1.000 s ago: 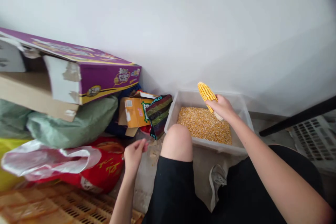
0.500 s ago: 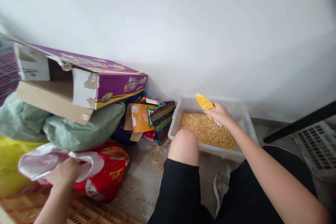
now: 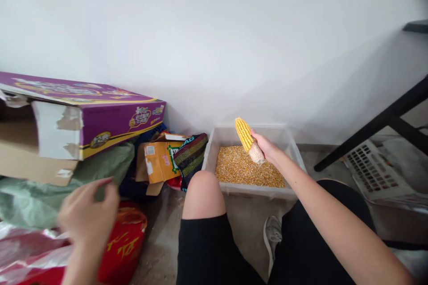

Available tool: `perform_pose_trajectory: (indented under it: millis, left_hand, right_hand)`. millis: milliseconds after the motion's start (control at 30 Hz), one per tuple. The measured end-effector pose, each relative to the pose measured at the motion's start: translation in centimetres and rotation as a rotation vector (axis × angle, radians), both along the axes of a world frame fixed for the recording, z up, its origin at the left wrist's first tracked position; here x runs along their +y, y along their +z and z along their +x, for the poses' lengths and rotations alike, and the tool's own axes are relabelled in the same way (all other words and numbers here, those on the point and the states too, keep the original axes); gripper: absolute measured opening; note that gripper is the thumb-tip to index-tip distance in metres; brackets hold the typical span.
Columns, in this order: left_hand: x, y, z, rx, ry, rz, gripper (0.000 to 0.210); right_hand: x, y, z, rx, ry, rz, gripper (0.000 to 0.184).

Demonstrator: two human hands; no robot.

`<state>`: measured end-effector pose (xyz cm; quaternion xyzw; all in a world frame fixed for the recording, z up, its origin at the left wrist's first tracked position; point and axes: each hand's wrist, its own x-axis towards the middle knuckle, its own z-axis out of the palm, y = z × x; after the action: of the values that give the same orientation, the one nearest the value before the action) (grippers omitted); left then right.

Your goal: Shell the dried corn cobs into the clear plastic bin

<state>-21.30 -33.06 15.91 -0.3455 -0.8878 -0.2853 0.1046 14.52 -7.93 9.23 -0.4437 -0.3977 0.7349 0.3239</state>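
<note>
In my right hand (image 3: 265, 144) is a corn cob (image 3: 244, 136), held up over a clear plastic bin (image 3: 256, 189). Yellow kernels cover the cob's upper part, while its lower end is bare and pale. Loose corn kernels (image 3: 234, 167) lie across the bottom of the bin. My left hand (image 3: 88, 211) is in the air at the left, slightly blurred, its thumb and forefinger apart and nothing between them. Below and beside that hand are a white and pink plastic bag (image 3: 30, 249) and a red bag (image 3: 125, 242).
A torn purple carton (image 3: 123, 120) rests on green sacks (image 3: 103, 167) against the wall. An orange box (image 3: 162, 160) and a mesh bag (image 3: 192, 158) stand left of the bin. To the right are a black metal leg (image 3: 361, 136) and a white plastic basket (image 3: 371, 169).
My left hand has come out of the plastic bag and risen, its fingers now apart. The cob in my right hand has turned, showing its bare lower end. The view has shifted right.
</note>
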Motion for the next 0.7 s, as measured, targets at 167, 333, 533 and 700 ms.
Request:
perform_pose_trajectory:
  millis: [167,333,533,700]
  left_hand:
    - [12.4,-1.0,13.9,-0.346,-0.828,0.010,0.039]
    - [20.6,-4.1,20.8,-0.458,-1.040,-0.163,0.067]
    - [24.2,-6.6,22.6,-0.330,-1.143,-0.190,0.060]
    - [25.5,-8.2,23.3,-0.162,-1.287,-0.235,0.071]
  right_hand:
    - [0.4,-0.8,-0.1,0.107,-0.062,-0.006,0.029]
    - [0.6,-0.9,-0.3,0.250,-0.159,0.001,0.019]
    - [1.9,-1.8,-0.3,0.329,-0.280,-0.025,0.016]
    - [4.1,-2.9,0.0,0.301,-0.481,-0.042,0.021]
